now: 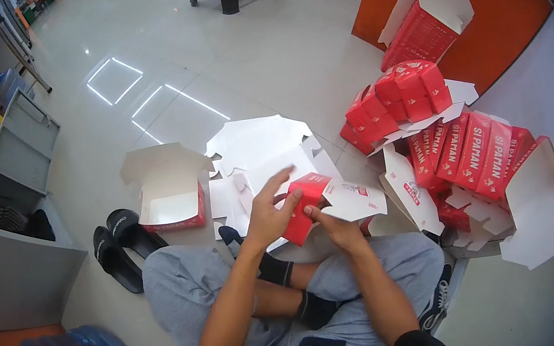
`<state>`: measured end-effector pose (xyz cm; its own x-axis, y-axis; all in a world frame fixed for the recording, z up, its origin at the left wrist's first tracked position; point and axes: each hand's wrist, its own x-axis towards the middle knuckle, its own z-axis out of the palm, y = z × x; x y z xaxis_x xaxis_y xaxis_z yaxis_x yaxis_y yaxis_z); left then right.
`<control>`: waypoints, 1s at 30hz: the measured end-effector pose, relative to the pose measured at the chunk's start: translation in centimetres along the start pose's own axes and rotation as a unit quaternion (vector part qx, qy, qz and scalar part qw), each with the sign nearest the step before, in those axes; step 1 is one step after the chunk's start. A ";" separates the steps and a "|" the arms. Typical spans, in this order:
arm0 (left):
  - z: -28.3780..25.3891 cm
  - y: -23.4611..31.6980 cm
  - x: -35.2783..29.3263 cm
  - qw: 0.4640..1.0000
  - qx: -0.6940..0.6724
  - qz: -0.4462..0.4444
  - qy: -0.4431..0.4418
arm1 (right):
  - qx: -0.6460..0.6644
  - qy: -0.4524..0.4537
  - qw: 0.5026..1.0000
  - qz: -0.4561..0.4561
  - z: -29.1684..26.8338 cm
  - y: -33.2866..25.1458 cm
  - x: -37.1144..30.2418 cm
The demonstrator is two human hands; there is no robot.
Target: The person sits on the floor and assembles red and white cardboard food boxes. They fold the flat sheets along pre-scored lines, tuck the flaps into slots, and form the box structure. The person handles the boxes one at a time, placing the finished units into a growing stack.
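**Red carton gripped in both hands above the lap**

The fingers (pixel 283 180) of the left hand (pixel 270 210) are spread apart and laid over the top of a small red carton (pixel 305 206), steadying it from the person's left. The right hand (pixel 332 226) is closed on the carton's lower right side, thumb and fingers pinched on the card near its open white flap (pixel 353 198), so the box is held up off the floor, over the crossed legs, where both sides can be reached. A heap of flat white blanks (pixel 266 147) is spread on the floor just ahead. An open folded carton (pixel 168 194) is set to the left, beside a pair of black sandals (pixel 120 245). Finished red cartons (pixel 409 94) are stacked to the right, against an orange wall (pixel 476 11).
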<state>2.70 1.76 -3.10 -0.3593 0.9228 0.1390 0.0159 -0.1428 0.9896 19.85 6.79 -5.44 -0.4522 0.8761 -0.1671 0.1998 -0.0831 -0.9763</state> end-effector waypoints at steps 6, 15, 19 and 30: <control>-2.1 -3.4 0.6 0.993 0.022 -0.016 -0.115 | -0.035 -0.008 0.995 -0.093 0.2 0.6 0.1; -1.9 -4.9 0.0 0.989 0.072 -0.098 -0.088 | -0.014 0.016 0.999 -0.041 0.2 1.1 1.0; 0.6 -4.2 -1.0 0.999 0.020 -0.040 -0.005 | -0.011 0.008 0.997 -0.071 0.4 -0.7 0.3; -7.7 4.4 0.0 0.969 0.097 -0.101 0.203 | 0.013 0.036 0.963 -0.267 -0.1 -6.5 -2.7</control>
<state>-4.39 -1.64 0.97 -0.7103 0.7024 -0.0460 0.0674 0.1328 0.9888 19.90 5.00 1.41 -0.4229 0.8275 0.3694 -0.0668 0.3781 -0.9233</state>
